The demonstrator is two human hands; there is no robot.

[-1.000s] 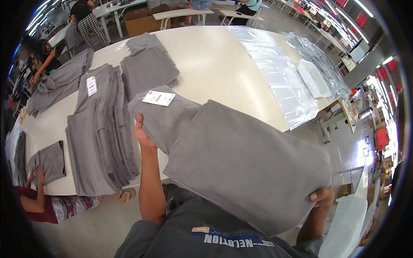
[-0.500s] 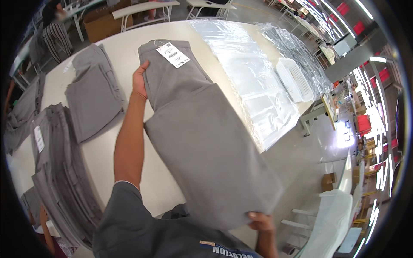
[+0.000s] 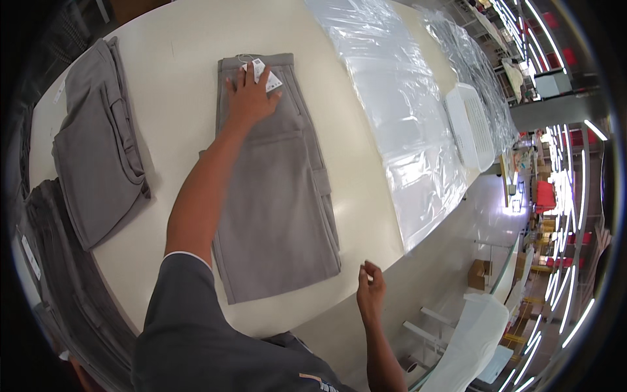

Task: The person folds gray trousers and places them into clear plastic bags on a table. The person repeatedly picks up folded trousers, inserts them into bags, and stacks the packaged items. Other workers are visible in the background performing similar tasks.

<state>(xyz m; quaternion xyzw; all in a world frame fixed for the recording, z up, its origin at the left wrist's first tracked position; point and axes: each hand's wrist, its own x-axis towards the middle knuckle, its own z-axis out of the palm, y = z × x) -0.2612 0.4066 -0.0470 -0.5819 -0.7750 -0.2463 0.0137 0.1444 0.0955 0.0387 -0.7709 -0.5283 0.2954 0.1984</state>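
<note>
Grey trousers point(image 3: 274, 202) lie folded lengthwise, flat on the cream bench point(image 3: 356, 215), waistband at the far end, hems toward the wearer; that pair is the landmark. Left grip point(image 3: 251, 101) is a bare hand, fingers fanned, pressed on the trousers near the waistband, grasping nothing visible, partly covering the white tag point(image 3: 273, 82) on its string loop. Left forearm point(image 3: 202, 189) crosses the trousers' left side. Right grip point(image 3: 371, 287) is off to the right of the trousers' hem, well apart from the cloth, fingers curled toward the thumb; cannot tell if anything is pinched there. Left of the trousers: a second folded grey pair point(image 3: 98, 144), and nearer the wearer, a darker stack point(image 3: 72, 281), partly cut by the lens rim. Right of the trousers: clear plastic sheets point(image 3: 398, 98), shiny and wrinkled, then a white basket point(image 3: 471, 127) beyond, with crumpled plastic point(image 3: 501, 108) past that. Farther right and nearer than the trousers: a brown box point(image 3: 479, 274) and a pale cover point(image 3: 467, 340).
</note>
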